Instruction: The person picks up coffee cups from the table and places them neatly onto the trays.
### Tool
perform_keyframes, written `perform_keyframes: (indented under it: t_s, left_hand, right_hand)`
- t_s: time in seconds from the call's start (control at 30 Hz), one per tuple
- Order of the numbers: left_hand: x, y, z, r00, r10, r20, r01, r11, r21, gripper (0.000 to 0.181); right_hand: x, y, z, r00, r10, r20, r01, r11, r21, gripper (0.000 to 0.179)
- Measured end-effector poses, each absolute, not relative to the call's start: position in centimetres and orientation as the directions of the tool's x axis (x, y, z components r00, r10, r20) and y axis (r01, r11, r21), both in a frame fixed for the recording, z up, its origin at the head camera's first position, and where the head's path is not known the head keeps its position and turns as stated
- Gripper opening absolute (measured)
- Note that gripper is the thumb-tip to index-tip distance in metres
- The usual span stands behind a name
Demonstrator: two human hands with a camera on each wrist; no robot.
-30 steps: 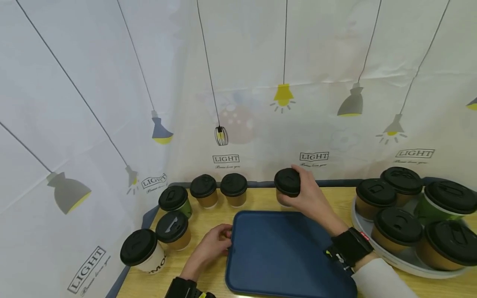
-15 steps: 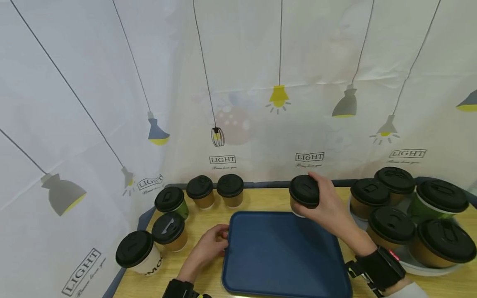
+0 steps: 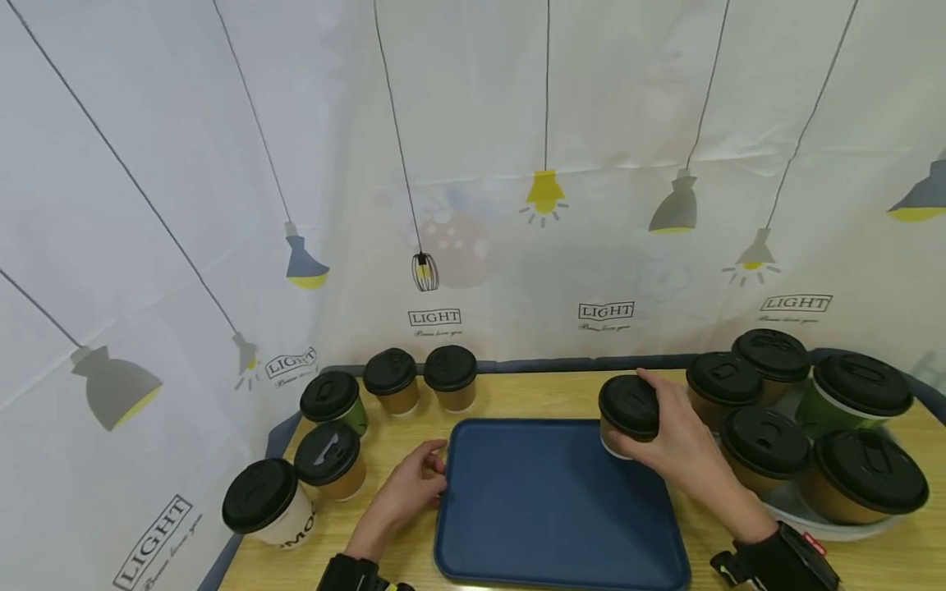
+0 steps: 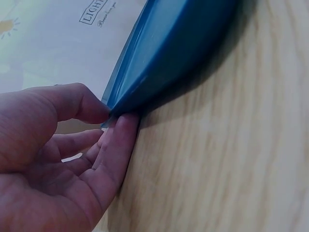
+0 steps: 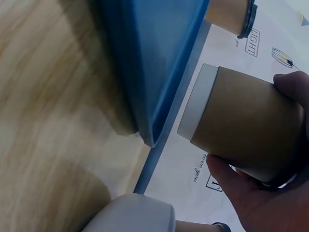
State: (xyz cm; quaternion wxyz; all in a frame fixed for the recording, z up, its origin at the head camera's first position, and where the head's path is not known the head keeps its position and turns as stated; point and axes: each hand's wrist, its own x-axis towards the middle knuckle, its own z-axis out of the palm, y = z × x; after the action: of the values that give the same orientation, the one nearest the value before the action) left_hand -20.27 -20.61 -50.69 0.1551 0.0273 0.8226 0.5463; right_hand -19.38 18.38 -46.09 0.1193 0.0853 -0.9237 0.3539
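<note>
My right hand [image 3: 676, 439] grips a brown paper coffee cup [image 5: 246, 121] with a black lid [image 3: 629, 405] and a white band at its base. The cup is upright in the head view, over the far right corner of the blue tray [image 3: 554, 509]. In the right wrist view its base is apart from the tray's rim. At the tray's left edge, my left hand [image 3: 410, 490] pinches the rim between thumb [image 4: 79, 104] and fingers, as the left wrist view shows. The tray's surface bears nothing.
On the right, a round white tray [image 3: 835, 525] carries several lidded cups [image 3: 764, 443]. More lidded cups stand left and behind, including a white one [image 3: 269, 505], a green one [image 3: 334, 400] and a brown one [image 3: 451, 377]. A lamp-printed cloth [image 3: 488, 164] hangs behind the wooden table.
My right hand has carried the cup rightward and nearer, from behind the tray to over its far right corner. The left hand has stayed at the tray's left edge.
</note>
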Motion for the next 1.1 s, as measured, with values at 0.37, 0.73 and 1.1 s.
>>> perform_keyframes:
  t_s: [0.37, 0.73, 1.1]
  left_hand:
    - [-20.4, -20.7, -50.7, -0.947, 0.230, -0.226, -0.123, 0.388, 0.913, 0.066]
    - [-20.3, -20.8, -50.7, -0.949, 0.233, -0.214, -0.117, 0.370, 0.921, 0.066]
    - [-20.2, -20.7, -50.6, -0.948, 0.228, -0.224, -0.126, 0.375, 0.918, 0.064]
  right_hand:
    - [-19.9, 18.7, -47.6, -0.960, -0.067, 0.270, -0.230, 0.738, -0.634, 0.098]
    - [-20.3, 18.7, -48.3, -0.960, -0.079, 0.267, -0.237, 0.738, -0.632, 0.102]
    - [-19.8, 18.8, -48.3, -0.967, -0.095, 0.237, -0.227, 0.749, -0.623, 0.118]
